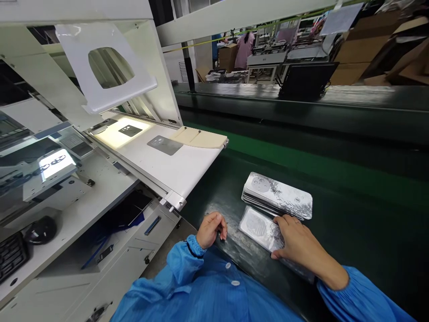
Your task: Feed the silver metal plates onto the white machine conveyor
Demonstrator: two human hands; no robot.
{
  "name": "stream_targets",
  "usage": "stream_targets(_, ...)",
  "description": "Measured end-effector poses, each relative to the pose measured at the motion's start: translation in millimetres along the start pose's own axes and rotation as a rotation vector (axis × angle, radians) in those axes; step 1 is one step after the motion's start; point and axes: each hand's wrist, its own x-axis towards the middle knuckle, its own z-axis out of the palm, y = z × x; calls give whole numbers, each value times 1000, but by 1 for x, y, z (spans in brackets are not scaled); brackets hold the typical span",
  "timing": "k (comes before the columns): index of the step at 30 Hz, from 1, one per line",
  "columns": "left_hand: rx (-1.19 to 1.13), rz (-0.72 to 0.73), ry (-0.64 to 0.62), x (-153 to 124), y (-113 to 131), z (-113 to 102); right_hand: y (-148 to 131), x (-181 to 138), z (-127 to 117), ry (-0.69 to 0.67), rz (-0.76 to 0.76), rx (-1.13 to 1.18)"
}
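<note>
My right hand (298,243) rests on a silvery phone-back panel (258,226) that lies flat on the dark green belt (335,214); its fingers are curled over the panel's near edge. Just beyond stands a stack of the same silvery panels (278,197), each with a round camera cut-out. My left hand (211,229) sits at the belt's near edge with its fingers curled in, nothing visible in them. Both sleeves are blue.
To the left stands a white machine with a white conveyor (174,167) that carries a grey panel (165,145) and a dark panel (130,130) under a light. A keyboard (11,255) and a mouse (40,230) lie lower left. Cardboard boxes and other people are far behind.
</note>
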Motion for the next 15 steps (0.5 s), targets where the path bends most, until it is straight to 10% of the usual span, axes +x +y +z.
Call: stream_targets(15,21,8,4,-2,0,0,-5,-1,-6,-24,33,4)
